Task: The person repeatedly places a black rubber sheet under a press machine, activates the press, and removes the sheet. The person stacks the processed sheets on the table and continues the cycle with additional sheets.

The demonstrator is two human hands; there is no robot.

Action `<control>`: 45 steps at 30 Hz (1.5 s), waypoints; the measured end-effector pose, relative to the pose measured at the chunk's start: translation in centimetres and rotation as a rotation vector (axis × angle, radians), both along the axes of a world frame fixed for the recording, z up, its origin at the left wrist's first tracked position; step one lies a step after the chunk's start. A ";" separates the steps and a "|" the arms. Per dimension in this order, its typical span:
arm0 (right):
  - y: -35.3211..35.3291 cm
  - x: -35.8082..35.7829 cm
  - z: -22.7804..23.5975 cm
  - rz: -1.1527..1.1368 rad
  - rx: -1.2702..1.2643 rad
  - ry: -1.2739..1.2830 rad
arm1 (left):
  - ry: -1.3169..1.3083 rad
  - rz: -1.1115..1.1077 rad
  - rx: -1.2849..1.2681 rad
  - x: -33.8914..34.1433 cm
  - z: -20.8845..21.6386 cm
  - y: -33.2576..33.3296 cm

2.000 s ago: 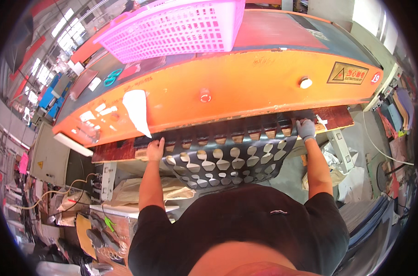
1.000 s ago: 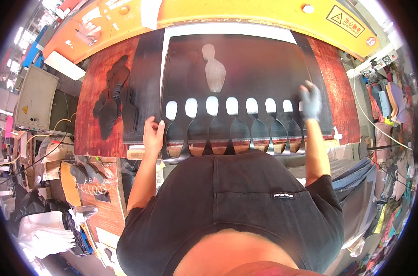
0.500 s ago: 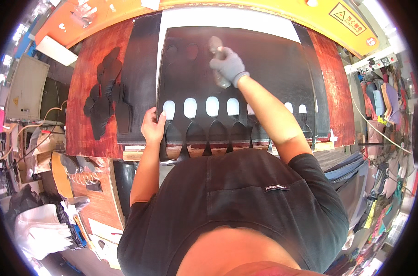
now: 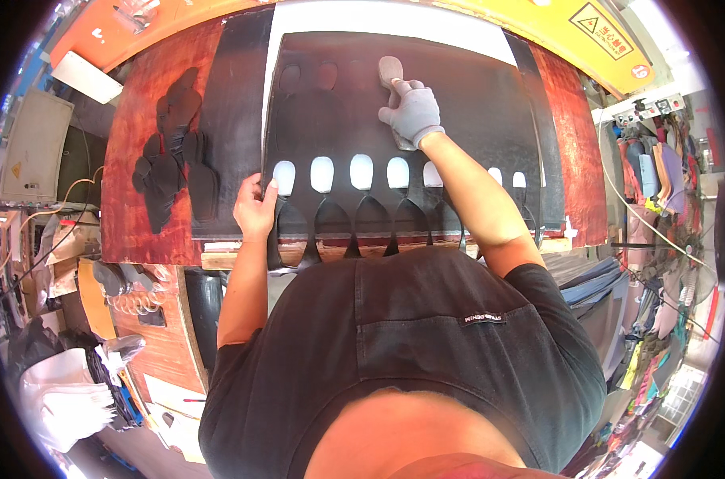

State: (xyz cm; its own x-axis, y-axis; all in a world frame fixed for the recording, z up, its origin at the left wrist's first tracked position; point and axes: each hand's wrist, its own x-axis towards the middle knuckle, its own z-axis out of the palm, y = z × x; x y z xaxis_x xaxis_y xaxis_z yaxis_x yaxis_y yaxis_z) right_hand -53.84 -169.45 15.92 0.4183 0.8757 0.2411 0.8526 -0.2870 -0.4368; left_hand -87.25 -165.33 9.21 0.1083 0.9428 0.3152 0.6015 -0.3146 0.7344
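Observation:
My gloved right hand (image 4: 414, 110) is closed around a sole-shaped cutting die (image 4: 390, 72). The die is over the upper middle of a wide black sheet (image 4: 474, 104); whether it touches the sheet I cannot tell. A row of rounded holes along the sheet's near part shows white beneath, and curved, sole-shaped cut-outs run below them to the near edge. Faint sole outlines mark the sheet's upper left. Bare, my left hand (image 4: 255, 206) grips the sheet's left edge near the first hole, thumb on top; its other fingers are partly hidden.
Black sole-shaped pieces (image 4: 175, 152) lie piled on the reddish board (image 4: 119, 199) at the left. An orange machine beam (image 4: 530, 20) with a warning sign spans the far side. Coloured material hangs at the right (image 4: 658, 164). A wooden stand (image 4: 167, 343) is at lower left.
My right hand and the die have shifted slightly right across the sheet, and the die's far end is now sharper. My left hand stays at the sheet's edge. The whole view has shifted a little.

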 end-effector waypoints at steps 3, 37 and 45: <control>0.0 0.1 -0.1 -0.032 0.011 -0.023 | 0.033 0.003 0.028 0.0 0.1 0.0; -11.0 24.3 -10.1 -0.683 0.359 -0.095 | 0.314 -0.111 0.404 7.9 3.4 15.5; 6.4 40.7 6.1 -0.384 0.770 0.255 | 0.280 -0.061 0.249 14.9 3.8 29.3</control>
State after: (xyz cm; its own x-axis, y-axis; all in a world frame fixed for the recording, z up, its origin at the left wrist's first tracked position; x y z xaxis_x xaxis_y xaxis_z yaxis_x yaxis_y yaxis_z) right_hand -13.16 -163.03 21.98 0.7701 0.2986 0.5636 0.6090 -0.0815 -0.7890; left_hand -72.39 -136.02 13.03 0.2765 0.8303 0.4839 0.7424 -0.5043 0.4411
